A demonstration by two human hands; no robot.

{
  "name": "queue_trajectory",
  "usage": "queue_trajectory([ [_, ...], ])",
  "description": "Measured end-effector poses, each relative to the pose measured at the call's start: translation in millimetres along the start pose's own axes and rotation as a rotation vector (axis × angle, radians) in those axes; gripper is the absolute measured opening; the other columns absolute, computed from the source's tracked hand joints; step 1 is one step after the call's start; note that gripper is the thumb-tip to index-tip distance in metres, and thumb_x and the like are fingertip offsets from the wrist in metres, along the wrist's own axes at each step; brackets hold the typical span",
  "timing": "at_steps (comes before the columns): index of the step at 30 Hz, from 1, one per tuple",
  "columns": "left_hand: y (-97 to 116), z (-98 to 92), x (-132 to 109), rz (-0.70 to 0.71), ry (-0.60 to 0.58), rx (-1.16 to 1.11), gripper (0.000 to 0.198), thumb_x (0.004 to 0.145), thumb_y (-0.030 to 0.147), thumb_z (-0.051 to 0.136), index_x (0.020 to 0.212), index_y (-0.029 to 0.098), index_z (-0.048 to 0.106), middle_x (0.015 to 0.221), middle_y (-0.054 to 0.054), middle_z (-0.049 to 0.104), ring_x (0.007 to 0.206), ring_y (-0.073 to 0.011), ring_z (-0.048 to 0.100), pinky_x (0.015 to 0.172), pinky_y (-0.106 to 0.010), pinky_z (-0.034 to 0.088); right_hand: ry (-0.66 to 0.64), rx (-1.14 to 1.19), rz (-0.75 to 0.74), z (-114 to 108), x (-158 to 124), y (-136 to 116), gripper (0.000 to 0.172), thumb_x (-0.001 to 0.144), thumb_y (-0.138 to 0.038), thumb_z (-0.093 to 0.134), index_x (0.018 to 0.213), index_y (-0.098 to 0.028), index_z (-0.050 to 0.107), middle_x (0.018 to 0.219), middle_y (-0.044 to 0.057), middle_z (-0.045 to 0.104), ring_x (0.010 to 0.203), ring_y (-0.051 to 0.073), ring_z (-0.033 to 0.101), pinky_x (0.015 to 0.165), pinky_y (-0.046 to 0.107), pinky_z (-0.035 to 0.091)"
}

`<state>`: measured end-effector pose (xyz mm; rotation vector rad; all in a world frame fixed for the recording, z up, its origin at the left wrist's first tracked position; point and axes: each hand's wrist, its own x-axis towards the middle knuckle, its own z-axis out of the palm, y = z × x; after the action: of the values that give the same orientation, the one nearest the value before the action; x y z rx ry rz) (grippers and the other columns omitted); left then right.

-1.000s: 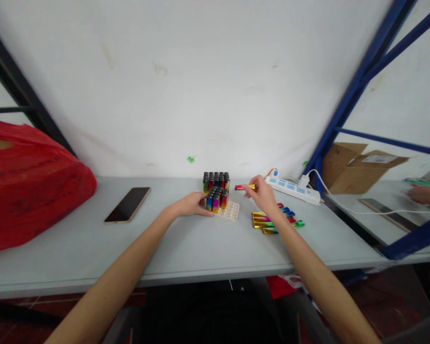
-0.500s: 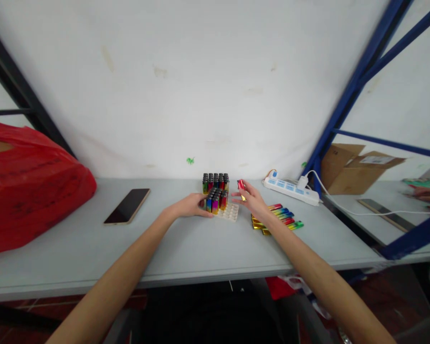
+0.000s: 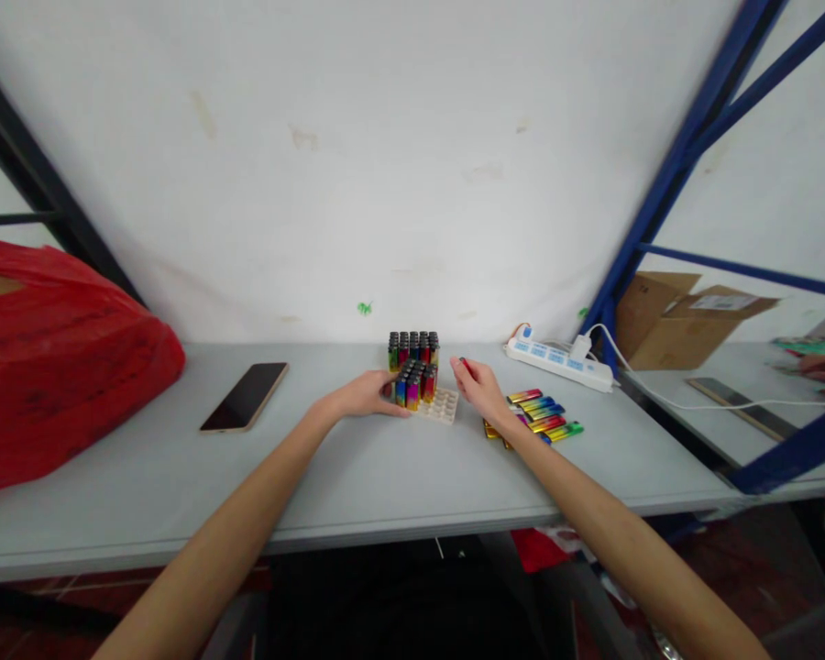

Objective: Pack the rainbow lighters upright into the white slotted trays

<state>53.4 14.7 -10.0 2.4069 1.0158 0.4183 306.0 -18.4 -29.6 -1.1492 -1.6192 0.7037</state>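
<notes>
My left hand (image 3: 371, 394) is curved around the left end of a white tray (image 3: 445, 405) with round hollows, its thumb at the front and its fingers behind. Several shiny multicoloured lighters (image 3: 412, 392) with black tops stand upright in the tray's left part; hollows show on its right. Just right of the tray and raised above the table, my right hand (image 3: 478, 387) is closed on a red lighter (image 3: 465, 365), mostly hidden by the fingers. A pile of lighters (image 3: 546, 417) lies flat beside my right forearm.
Another block of upright lighters (image 3: 413, 348) stands behind the tray, near the wall. A phone (image 3: 246, 396) and a red plastic bag (image 3: 69, 367) are at left. A white power strip (image 3: 560, 362), a cardboard box (image 3: 687, 321) and a blue frame post (image 3: 660, 192) are at right.
My right hand has turned and its fingers have closed further around the red lighter, which is now mostly covered. My left hand and the tray have stayed in place.
</notes>
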Motion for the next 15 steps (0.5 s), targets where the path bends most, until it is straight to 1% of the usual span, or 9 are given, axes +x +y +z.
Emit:
queue_trajectory([
  [4,2,-0.5,0,-0.007,0.001,-0.001,0.065,0.065,0.061,0.073,0.112,0.017,0.064,0.098,-0.004,0.068,0.084,-0.0220,0.060,0.071,-0.026,0.044,0.050,-0.148,-0.042,2,-1,0,0.046,0.087,-0.051,0.046,0.053,-0.020,0.038,0.049,-0.005,0.033,0.051,0.010,0.034,0.051,0.026,0.025],
  [8,4,-1.0,0,-0.017,0.000,-0.012,0.063,0.065,0.059,0.073,0.112,0.017,0.064,0.098,-0.003,0.068,0.084,-0.0217,0.059,0.072,-0.027,0.044,0.061,-0.269,-0.059,5,-1,1,0.038,0.085,-0.038,0.046,0.053,-0.020,0.038,0.051,-0.005,0.032,0.052,0.010,0.033,0.052,0.026,0.021],
  [10,3,-1.3,0,-0.013,-0.002,-0.011,0.062,0.066,0.058,0.073,0.111,0.017,0.065,0.098,-0.003,0.068,0.083,-0.0212,0.059,0.071,-0.026,0.043,0.065,-0.293,-0.086,6,-1,-1,0.038,0.087,-0.038,0.045,0.055,-0.020,0.038,0.052,-0.005,0.034,0.053,0.010,0.035,0.053,0.026,0.022],
  [12,3,-1.5,0,-0.005,-0.006,0.000,0.061,0.066,0.058,0.072,0.111,0.017,0.064,0.094,-0.003,0.067,0.080,-0.0205,0.058,0.069,-0.026,0.042,0.062,-0.301,-0.129,6,-3,-4,0.038,0.091,-0.043,0.044,0.061,-0.020,0.041,0.054,-0.005,0.039,0.055,0.011,0.038,0.055,0.026,0.025],
  [15,2,-1.6,0,-0.004,-0.010,0.014,0.060,0.067,0.060,0.071,0.108,0.017,0.064,0.089,-0.003,0.066,0.075,-0.0193,0.056,0.064,-0.025,0.040,0.001,-0.281,-0.183,4,-6,-12,0.037,0.096,-0.048,0.039,0.073,-0.021,0.047,0.062,-0.003,0.049,0.059,0.013,0.044,0.058,0.025,0.032],
])
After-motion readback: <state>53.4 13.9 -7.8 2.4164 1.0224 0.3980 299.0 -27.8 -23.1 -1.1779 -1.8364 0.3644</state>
